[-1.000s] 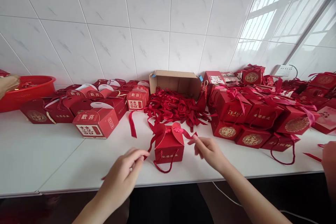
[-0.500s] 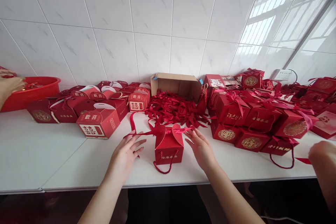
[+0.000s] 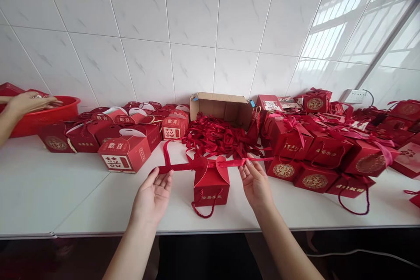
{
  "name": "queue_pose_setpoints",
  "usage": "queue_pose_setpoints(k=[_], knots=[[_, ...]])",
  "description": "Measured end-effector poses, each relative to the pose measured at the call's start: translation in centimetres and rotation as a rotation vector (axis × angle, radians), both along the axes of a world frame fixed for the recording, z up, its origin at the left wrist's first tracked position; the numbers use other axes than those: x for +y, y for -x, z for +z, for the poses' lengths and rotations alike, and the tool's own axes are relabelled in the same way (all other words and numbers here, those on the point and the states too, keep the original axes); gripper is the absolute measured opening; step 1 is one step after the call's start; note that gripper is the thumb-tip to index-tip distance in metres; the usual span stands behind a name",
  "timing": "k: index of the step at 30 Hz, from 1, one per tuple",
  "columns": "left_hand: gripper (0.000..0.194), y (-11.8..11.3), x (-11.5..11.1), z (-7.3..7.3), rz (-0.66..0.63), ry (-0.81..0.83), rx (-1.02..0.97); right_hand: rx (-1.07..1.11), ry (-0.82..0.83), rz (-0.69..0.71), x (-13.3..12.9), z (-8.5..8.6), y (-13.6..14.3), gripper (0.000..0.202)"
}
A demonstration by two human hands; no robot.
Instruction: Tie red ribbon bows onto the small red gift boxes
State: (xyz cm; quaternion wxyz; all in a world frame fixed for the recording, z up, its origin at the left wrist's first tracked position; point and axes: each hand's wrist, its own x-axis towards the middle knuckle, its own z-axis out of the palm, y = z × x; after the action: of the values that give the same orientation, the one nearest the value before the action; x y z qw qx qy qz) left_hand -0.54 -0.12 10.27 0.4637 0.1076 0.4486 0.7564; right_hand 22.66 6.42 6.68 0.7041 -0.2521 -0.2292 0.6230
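Observation:
A small red box [image 3: 211, 186] with a twisted cord handle stands upright near the table's front edge. A red ribbon [image 3: 179, 167] runs through its top and stretches out to both sides. On the left, my left hand [image 3: 152, 194] grips the ribbon between thumb and fingers, palm turned up. To the right of the box, my right hand [image 3: 257, 181] pinches the other side of the ribbon, whose tail reaches on towards the stacked boxes. Behind the box lies a heap of red ribbons [image 3: 219, 133] spilling from a cardboard carton [image 3: 223, 107].
Red boxes [image 3: 124, 151] stand in rows at the left. Stacked ribboned boxes [image 3: 315, 179] are close by my right hand. Another person's hands [image 3: 31, 103] are over a red basin [image 3: 49, 118] at the far left. A power strip [image 3: 354, 96] sits by the wall.
Both hands have closed on the ribbon, and it is straighter now. The other person's hand at the far right has left the view; the hands at the left have moved over the basin.

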Motion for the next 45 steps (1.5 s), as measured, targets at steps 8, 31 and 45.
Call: queue_pose_setpoints(k=[8,31,45], knots=[[0.018,1.9,0.0,2.7,0.373,-0.235,0.422,-0.262,-0.163,-0.148,-0.2,3.4,-1.6,0.021],[0.023,-1.5,2.9,12.3,-0.052,-0.490,0.904,-0.727,-0.578,-0.102,0.6,13.7,-3.5,0.016],[0.026,-3.0,3.5,13.3,-0.043,-0.493,1.024,-0.652,-0.631,0.095,0.4,17.2,-0.1,0.012]])
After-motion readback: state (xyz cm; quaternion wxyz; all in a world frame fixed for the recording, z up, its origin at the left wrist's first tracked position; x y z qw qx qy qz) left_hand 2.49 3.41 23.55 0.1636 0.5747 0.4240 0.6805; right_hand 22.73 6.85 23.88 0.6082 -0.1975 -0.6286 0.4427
